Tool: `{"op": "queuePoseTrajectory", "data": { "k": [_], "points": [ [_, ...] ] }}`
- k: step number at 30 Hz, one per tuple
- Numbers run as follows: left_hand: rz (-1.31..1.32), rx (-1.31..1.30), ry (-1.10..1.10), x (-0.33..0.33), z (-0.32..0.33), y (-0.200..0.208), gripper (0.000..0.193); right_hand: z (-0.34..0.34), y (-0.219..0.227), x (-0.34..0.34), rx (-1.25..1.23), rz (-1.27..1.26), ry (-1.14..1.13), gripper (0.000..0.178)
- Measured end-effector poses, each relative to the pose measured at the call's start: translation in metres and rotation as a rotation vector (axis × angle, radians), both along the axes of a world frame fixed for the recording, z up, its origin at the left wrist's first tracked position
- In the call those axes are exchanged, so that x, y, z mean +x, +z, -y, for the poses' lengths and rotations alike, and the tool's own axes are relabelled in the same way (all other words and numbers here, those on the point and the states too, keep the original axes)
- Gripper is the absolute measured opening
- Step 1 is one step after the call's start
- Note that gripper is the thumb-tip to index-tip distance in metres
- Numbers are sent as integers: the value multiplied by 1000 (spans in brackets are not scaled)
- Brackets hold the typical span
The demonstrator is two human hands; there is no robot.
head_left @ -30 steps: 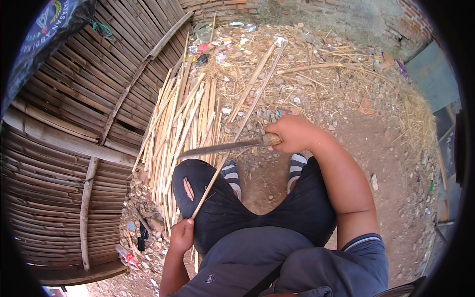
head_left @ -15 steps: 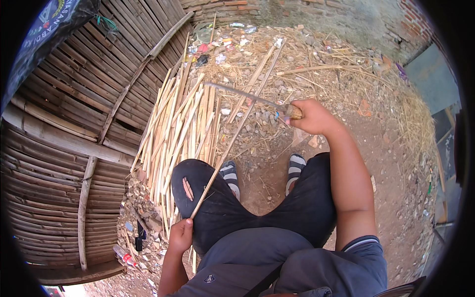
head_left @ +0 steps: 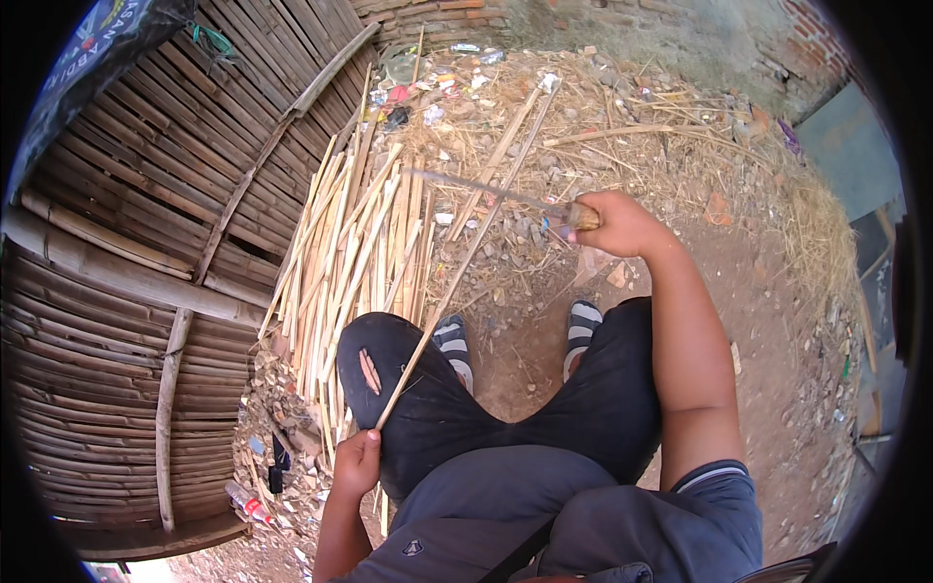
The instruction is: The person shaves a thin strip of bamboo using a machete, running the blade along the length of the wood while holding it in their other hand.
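My left hand (head_left: 358, 461) is closed round the near end of a long bamboo strip (head_left: 461, 274), beside my left knee. The strip slants away across my thigh to the far ground. Out ahead on the right, my right hand (head_left: 622, 223) grips the wooden handle of a long-bladed knife (head_left: 486, 188). Its slightly blurred blade points left and crosses the strip in view; whether the two touch I cannot tell. A heap of pale split bamboo strips (head_left: 364, 253) lies just left of my legs.
A slatted bamboo wall (head_left: 126, 253) rises on the left, with a brick wall (head_left: 622, 39) at the back. Litter, straw and other bamboo pieces (head_left: 496, 160) cover the far ground. A plastic bottle (head_left: 250, 502) lies low on the left. Grey panels (head_left: 855, 155) stand at the right.
The knife and my right hand have shifted very slightly, with the blade now more blurred. My left hand and the bamboo strip stay nearly where they were.
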State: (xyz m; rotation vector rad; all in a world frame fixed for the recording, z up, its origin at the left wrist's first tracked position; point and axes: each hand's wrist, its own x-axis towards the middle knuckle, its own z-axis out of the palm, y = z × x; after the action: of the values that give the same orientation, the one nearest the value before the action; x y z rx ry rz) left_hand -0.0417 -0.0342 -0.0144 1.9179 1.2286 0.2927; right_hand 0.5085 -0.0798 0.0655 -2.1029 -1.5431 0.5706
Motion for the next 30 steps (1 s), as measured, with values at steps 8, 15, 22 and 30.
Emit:
{"op": "queuePoseTrajectory", "data": {
  "k": [8,15,22,30],
  "points": [
    [26,-19,8,1,1,0,56,-5,1,-17,-11,-8,55,40],
    [37,-9,8,-4,0,-7,57,-8,7,-36,-93,105,254,37],
    [21,-6,0,2,1,2,57,3,4,2,7,-12,-30,39],
    [34,1,3,4,1,3,56,-4,7,-19,-70,12,86,42]
  ]
}}
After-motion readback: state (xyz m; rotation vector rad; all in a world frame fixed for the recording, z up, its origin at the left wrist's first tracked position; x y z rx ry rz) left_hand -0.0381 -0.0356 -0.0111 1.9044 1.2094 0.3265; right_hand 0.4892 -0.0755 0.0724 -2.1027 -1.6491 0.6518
